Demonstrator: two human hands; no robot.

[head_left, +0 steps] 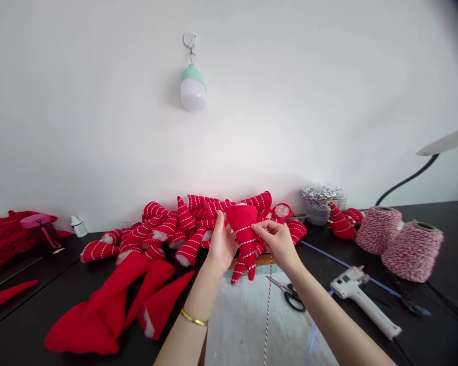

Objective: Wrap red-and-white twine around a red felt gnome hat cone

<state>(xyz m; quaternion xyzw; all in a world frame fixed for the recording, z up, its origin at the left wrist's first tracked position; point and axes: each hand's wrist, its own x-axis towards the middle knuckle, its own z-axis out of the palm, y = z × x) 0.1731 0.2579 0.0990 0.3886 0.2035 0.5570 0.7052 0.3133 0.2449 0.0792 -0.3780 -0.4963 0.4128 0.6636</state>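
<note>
A red felt cone (239, 219) hangs point down between my hands above the work mat, with red-and-white twine wound round its lower part. My left hand (222, 246) grips the cone from the left, thumb up along its side; its other fingers are partly hidden behind the felt. My right hand (278, 244) pinches at the cone's right side, where the winding ends. From beneath that hand a loose length of striped twine (267, 310) runs down across the mat.
Behind lies a heap of wound cones (168, 223), with plain red cones (99, 310) at left. Black-handled scissors (292, 297) rest on the pale mat (236, 325). At right are a glue gun (362, 300), twine spools (412, 251), a decorated cone (341, 221) and a lamp (446, 141).
</note>
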